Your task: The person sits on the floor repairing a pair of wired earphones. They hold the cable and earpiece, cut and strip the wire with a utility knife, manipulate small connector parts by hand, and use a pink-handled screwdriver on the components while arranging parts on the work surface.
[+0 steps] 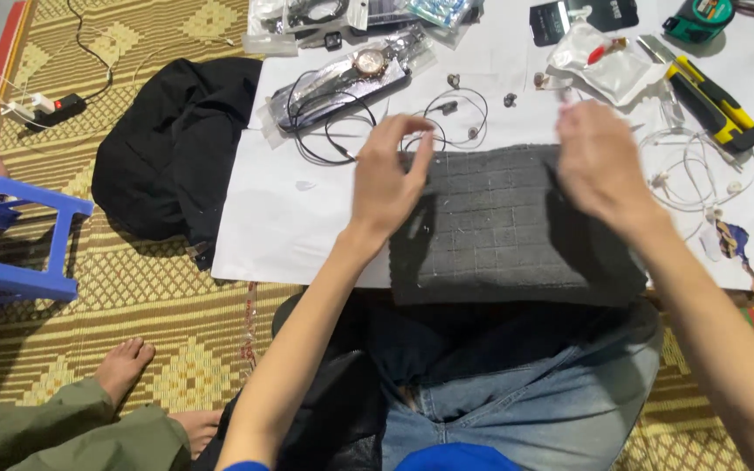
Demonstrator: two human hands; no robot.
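Hovering over a dark grey cloth (508, 227) lying on a white sheet (290, 218) on the floor: left hand (387, 179) with fingers half-curled and empty at the cloth's top left edge, right hand (599, 161) blurred, fingers loosely open, above its top right corner. Black earphones (447, 118) lying just behind, yellow cutter (710, 105) off right.

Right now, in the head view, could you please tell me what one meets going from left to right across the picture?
Blue plastic stool → black cloth → wristwatch in a clear bag → left hand → dark grey checked cloth → right hand → yellow and black utility knife.
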